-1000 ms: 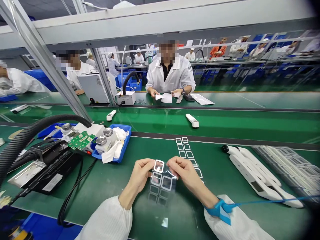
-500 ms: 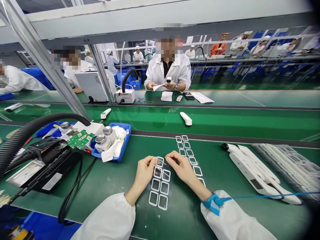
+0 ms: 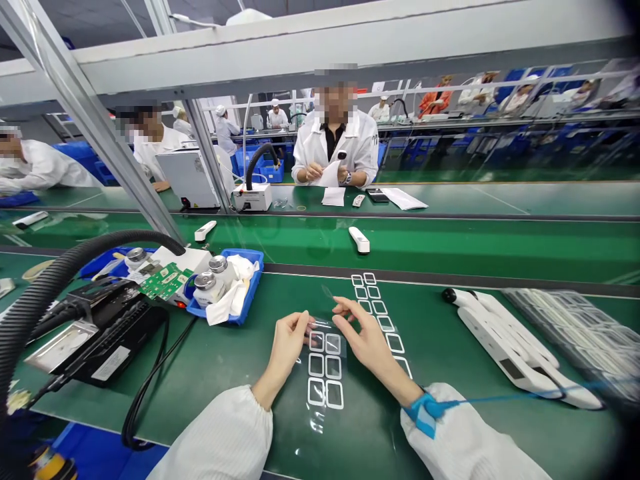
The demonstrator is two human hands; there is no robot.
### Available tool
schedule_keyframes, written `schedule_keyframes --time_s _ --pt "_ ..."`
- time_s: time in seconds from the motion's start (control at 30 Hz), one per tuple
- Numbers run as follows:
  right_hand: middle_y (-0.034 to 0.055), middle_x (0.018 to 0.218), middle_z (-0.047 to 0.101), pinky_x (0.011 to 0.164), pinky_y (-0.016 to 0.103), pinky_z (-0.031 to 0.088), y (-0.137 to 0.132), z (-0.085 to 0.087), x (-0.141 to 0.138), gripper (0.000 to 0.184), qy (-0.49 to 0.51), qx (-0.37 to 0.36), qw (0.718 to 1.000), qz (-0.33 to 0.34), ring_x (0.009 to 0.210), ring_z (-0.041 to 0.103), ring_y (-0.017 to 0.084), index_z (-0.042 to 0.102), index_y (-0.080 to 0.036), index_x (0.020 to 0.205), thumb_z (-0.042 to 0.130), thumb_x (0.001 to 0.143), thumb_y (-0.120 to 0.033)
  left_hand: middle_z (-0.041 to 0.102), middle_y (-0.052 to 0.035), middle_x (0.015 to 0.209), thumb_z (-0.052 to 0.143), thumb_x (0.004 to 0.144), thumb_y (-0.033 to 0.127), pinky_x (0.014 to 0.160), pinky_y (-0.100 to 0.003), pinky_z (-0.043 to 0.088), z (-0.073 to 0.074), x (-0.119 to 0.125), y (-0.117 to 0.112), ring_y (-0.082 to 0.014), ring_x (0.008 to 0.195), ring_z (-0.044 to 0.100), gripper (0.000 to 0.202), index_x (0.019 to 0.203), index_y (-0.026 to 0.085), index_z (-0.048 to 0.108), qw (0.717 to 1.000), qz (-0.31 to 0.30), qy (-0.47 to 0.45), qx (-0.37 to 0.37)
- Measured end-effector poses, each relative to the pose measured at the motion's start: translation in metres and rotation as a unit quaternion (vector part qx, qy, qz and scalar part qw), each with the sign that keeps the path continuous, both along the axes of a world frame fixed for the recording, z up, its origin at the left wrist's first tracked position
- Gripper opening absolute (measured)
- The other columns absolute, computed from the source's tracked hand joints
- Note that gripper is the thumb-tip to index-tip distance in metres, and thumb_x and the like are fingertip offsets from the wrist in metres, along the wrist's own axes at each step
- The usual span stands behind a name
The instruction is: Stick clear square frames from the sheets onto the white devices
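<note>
- In the head view, a clear plastic sheet with white square frames (image 3: 317, 365) lies flat on the green tabletop (image 3: 210, 393), between the hands. Its long axis runs away from the person.
- The left hand (image 3: 287, 350) is nearer to the sheet. Its fingertips (image 3: 306, 323) are at the sheet's upper edge, but I cannot tell if they pinch it.
- The right hand (image 3: 367, 347) is open, with spread fingers, just above the sheet's far right corner.
- A second slanting row of white square frames (image 3: 385, 325) lies beside the right hand.
- A blue plastic tray (image 3: 253, 280) holding metal-lidded bottles (image 3: 209, 288) stands to the left.
</note>
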State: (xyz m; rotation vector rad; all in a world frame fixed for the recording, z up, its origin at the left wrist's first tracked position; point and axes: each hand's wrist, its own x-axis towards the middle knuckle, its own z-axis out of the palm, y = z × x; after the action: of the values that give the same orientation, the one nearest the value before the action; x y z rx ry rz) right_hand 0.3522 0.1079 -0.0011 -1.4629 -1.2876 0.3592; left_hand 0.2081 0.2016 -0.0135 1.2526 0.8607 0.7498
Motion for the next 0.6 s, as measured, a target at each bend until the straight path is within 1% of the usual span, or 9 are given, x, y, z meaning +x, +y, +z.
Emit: schedule_keyframes --time_s 0.07,0.1,0.17,0.27,0.33,0.43,0.5,0.53,0.6 --pt "0.0053 0.100 0.065 0.079 0.033 0.043 0.004 -0.007 0.002 0.043 0.052 -0.057 0.996 0.034 0.090 0.059 0.018 0.048 -0.019 0.131 0.056 0.089 -0.026 0.063 -0.0070 0.069 0.064 0.071 0.069 0.051 -0.028 0.054 0.000 0.000 -0.001 -0.0160 0.057 0.057 0.058 0.075 0.011 0.067 1.000 -0.011 0.007 0.000" --pt "0.0042 0.095 0.065 0.078 0.032 0.044 0.006 -0.010 0.003 0.046 0.073 -0.073 0.993 0.048 0.086 0.059 0.017 0.046 -0.018 0.132 0.057 0.088 -0.026 0.062 -0.0058 0.066 0.062 0.073 0.068 0.051 -0.028 0.053 -0.001 0.000 -0.002 -0.0154 0.055 0.057 0.057 0.076 0.011 0.067 1.000 -0.022 0.011 0.008" --pt "0.0003 0.081 0.063 0.074 0.030 0.044 0.009 -0.012 0.002 0.046 0.102 -0.083 0.990 0.058 0.074 0.056 0.015 0.047 -0.017 0.131 0.056 0.086 -0.025 0.062 -0.0049 0.065 0.061 0.078 0.064 0.054 -0.025 0.051 -0.002 0.000 -0.003 -0.0146 0.056 0.057 0.053 0.079 0.012 0.068 0.998 -0.053 0.013 0.040" --pt "-0.0037 0.069 0.057 0.067 0.027 0.043 0.009 -0.009 -0.003 0.045 0.122 -0.082 0.988 0.051 0.064 0.052 0.013 0.047 -0.015 0.128 0.055 0.084 -0.020 0.068 -0.0077 0.077 0.067 0.077 0.055 0.063 -0.023 0.050 -0.002 0.000 -0.003 -0.0155 0.068 0.061 0.044 0.081 0.011 0.071 0.995 -0.082 -0.001 0.059" --pt "-0.0040 0.070 0.058 0.066 0.026 0.042 0.007 -0.004 -0.007 0.047 0.110 -0.081 0.989 0.063 0.064 0.052 0.012 0.046 -0.016 0.129 0.052 0.082 -0.016 0.069 -0.0085 0.079 0.072 0.073 0.051 0.064 -0.023 0.049 -0.004 -0.002 -0.002 -0.0154 0.069 0.061 0.041 0.078 0.011 0.072 0.997 -0.066 -0.014 0.023" --pt "-0.0037 0.073 0.059 0.069 0.025 0.043 -0.005 0.004 -0.004 0.048 0.047 -0.076 0.993 0.071 0.068 0.055 0.012 0.045 -0.019 0.131 0.048 0.083 -0.013 0.068 -0.0070 0.076 0.076 0.071 0.048 0.062 -0.022 0.048 -0.007 -0.006 0.003 -0.0146 0.066 0.061 0.037 0.077 0.011 0.072 0.998 -0.027 -0.046 -0.045" --pt "-0.0034 0.073 0.059 0.070 0.025 0.044 -0.023 0.009 0.010 0.048 0.006 -0.076 0.996 0.045 0.068 0.055 0.012 0.045 -0.019 0.133 0.047 0.085 -0.013 0.069 -0.0060 0.079 0.079 0.069 0.046 0.066 -0.022 0.049 -0.009 -0.009 0.009 -0.0141 0.069 0.062 0.036 0.078 0.012 0.071 0.994 0.010 -0.077 -0.072" --pt "-0.0030 0.073 0.059 0.070 0.026 0.045 -0.034 0.011 0.021 0.048 -0.009 -0.077 0.997 0.016 0.068 0.055 0.013 0.044 -0.019 0.134 0.046 0.086 -0.014 0.069 -0.0054 0.080 0.080 0.068 0.045 0.068 -0.021 0.049 -0.010 -0.011 0.012 -0.0136 0.071 0.062 0.036 0.078 0.012 0.071 0.993 0.033 -0.089 -0.074" --pt "-0.0006 0.076 0.061 0.073 0.029 0.046 -0.062 0.014 0.053 0.046 -0.055 -0.083 0.992 -0.072 0.070 0.056 0.015 0.041 -0.017 0.135 0.044 0.089 -0.019 0.069 -0.0051 0.083 0.080 0.067 0.046 0.071 -0.021 0.049 -0.012 -0.013 0.019 -0.0131 0.074 0.063 0.037 0.081 0.012 0.071 0.991 0.068 -0.098 -0.067"
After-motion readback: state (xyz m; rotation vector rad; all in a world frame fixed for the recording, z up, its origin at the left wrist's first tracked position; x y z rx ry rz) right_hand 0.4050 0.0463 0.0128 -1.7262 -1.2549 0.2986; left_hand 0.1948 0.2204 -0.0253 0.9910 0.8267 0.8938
